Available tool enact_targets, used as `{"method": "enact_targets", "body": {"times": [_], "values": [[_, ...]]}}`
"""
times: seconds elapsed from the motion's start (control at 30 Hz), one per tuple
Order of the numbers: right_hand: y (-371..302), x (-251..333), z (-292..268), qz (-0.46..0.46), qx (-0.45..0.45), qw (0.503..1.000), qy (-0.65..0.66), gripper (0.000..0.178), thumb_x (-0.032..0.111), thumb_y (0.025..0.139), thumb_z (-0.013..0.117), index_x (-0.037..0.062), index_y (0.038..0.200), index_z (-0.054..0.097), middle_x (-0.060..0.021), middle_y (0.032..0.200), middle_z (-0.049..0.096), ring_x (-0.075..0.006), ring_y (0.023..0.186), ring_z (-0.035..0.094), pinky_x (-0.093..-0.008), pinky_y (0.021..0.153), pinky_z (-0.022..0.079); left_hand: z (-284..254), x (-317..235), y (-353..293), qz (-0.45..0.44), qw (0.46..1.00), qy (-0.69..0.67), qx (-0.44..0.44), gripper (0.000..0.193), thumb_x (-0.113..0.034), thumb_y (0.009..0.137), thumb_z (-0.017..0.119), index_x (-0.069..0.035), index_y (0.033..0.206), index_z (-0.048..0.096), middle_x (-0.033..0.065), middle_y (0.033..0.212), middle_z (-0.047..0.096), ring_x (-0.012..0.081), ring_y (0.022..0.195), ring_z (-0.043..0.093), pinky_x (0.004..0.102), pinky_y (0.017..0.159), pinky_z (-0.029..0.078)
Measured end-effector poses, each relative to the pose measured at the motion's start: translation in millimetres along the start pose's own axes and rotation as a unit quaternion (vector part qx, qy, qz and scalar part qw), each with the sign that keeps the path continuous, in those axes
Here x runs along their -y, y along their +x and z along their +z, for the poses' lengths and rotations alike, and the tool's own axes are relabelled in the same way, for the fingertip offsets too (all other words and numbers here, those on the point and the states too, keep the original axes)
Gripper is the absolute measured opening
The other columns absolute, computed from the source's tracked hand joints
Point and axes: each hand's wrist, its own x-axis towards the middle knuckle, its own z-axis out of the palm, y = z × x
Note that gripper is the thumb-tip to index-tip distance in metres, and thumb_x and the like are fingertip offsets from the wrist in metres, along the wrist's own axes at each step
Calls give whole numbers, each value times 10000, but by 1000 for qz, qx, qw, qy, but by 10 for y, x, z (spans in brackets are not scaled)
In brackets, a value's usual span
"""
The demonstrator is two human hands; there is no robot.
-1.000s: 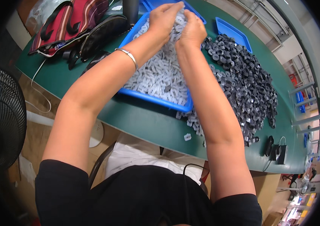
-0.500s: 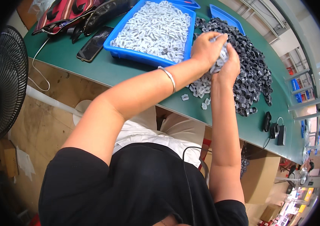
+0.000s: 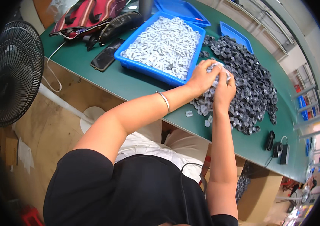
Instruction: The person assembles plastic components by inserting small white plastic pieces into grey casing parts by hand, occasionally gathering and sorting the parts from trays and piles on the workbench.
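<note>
My left hand (image 3: 202,78) and my right hand (image 3: 224,87) are cupped together around a bunch of small white plastic parts (image 3: 219,70), just above the green table (image 3: 129,81). A few loose white parts (image 3: 201,107) lie under my hands at the edge of a large pile of black ring-shaped parts (image 3: 248,86). Left of my hands stands a blue tray (image 3: 150,69) filled with several white parts (image 3: 165,45). A thin bangle sits on my left wrist.
A black phone (image 3: 105,59) lies left of the blue tray, beside a red striped bag (image 3: 86,17). Two more blue trays (image 3: 235,34) stand at the back. A black fan (image 3: 11,71) is at the left; small black devices (image 3: 276,145) lie at the right.
My hands left the blue tray holding a bunch of white parts and moved right to the edge of the black pile, where they now sit lower over the loose white parts.
</note>
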Motion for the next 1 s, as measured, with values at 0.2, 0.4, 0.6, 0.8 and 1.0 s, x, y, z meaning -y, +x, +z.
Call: {"method": "enact_targets", "body": {"times": [0.2, 0.4, 0.6, 0.8, 1.0], "values": [[-99, 246, 34, -52, 36, 991, -115, 330, 320, 965, 569, 37, 1093, 677, -148, 1106, 645, -288, 1016, 627, -366, 892, 476, -158, 107, 79, 11, 999, 21, 27, 393, -367, 909, 622, -18, 1086, 660, 207, 1129, 619, 357, 1066, 597, 408, 925, 469], [-34, 161, -40, -122, 105, 958, -236, 402, 379, 994, 495, 61, 1194, 637, -160, 1209, 628, -347, 1087, 599, -432, 940, 455, -205, 198, 43, 55, 992, 116, 16, 350, -307, 979, 516, -17, 1119, 653, 202, 1147, 618, 383, 1125, 539, 452, 991, 410], [248, 79, -196, -103, 262, 941, -188, 633, 489, 1019, 393, -11, 1398, 477, -239, 1415, 493, -373, 1332, 457, -412, 1115, 331, -227, 175, -61, 101, 979, 171, 42, 603, -457, 1030, 392, 61, 1300, 542, 320, 1370, 464, 445, 1320, 392, 482, 1114, 293], [189, 566, -475, 52, 274, 960, -17, 785, 654, 980, 339, 65, 1499, 367, -193, 1502, 401, -346, 1393, 367, -453, 1157, 252, -330, -27, -271, 198, 923, 315, 97, 475, -255, 983, 566, -24, 1385, 461, 279, 1468, 362, 434, 1330, 387, 466, 1094, 339], [-52, 670, -907, 13, 159, 986, 46, 352, 281, 1005, 565, -32, 1118, 677, -53, 1021, 677, -104, 954, 586, -250, 884, 448, -336, -124, -318, 303, 885, 344, 83, 397, -230, 966, 591, -37, 1307, 533, 224, 1420, 445, 401, 1301, 430, 468, 1071, 368]]}}
